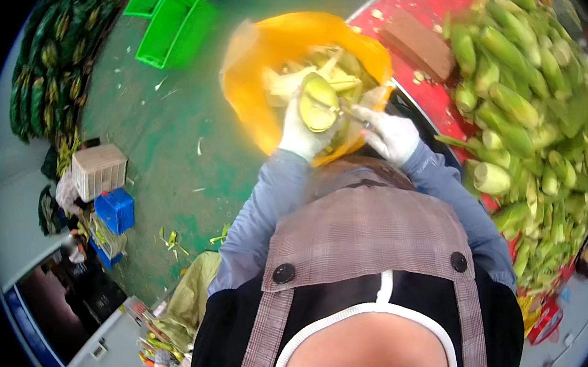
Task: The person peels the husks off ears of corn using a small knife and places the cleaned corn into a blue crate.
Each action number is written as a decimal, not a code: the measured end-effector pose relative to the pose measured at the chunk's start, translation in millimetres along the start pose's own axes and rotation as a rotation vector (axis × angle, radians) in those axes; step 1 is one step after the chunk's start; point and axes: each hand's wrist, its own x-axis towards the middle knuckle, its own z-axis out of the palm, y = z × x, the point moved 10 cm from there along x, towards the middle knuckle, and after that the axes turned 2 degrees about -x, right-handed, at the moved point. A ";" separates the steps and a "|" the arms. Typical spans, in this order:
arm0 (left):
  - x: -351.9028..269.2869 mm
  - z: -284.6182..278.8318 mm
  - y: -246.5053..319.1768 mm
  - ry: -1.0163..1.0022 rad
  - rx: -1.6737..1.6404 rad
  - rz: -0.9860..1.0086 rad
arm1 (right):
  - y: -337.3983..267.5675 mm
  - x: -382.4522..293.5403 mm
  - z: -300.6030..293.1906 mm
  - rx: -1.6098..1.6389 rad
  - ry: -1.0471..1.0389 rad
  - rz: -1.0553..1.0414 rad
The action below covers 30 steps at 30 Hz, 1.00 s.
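My left hand (pixel 301 129), in a white glove, grips a pale green vegetable piece (pixel 320 103), seemingly an ear of corn in its husk, with one rounded face towards me. My right hand (pixel 393 137), gloved too, is closed on the handle of a small tool (pixel 355 116), perhaps a knife, whose front end is at the right side of the piece. Both hands are over an open yellow plastic bag (pixel 258 112) holding loose pale husks (pixel 287 86). A large heap of green corn ears (pixel 513 105) lies on the red surface to the right.
A brown block (pixel 416 45) lies on the red tabletop (pixel 363 19) beside the heap. Green crates (pixel 170 28) stand on the green floor, scattered with scraps. Filled green sacks (pixel 55 63) are stacked far left. Lower left are a white crate (pixel 98 171), a blue crate (pixel 115 211) and other people.
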 end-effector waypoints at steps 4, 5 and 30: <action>-8.1 -1.5 1.3 -0.117 0.080 -0.073 | 167.5 -137.1 0.4 -0.070 0.450 0.552; -19.3 -7.7 3.5 -0.108 0.035 -0.133 | 198.7 -174.0 1.3 -0.201 0.340 0.683; -9.1 16.7 -38.0 -0.032 -0.079 -0.230 | 101.2 -181.7 -16.4 0.193 0.464 0.658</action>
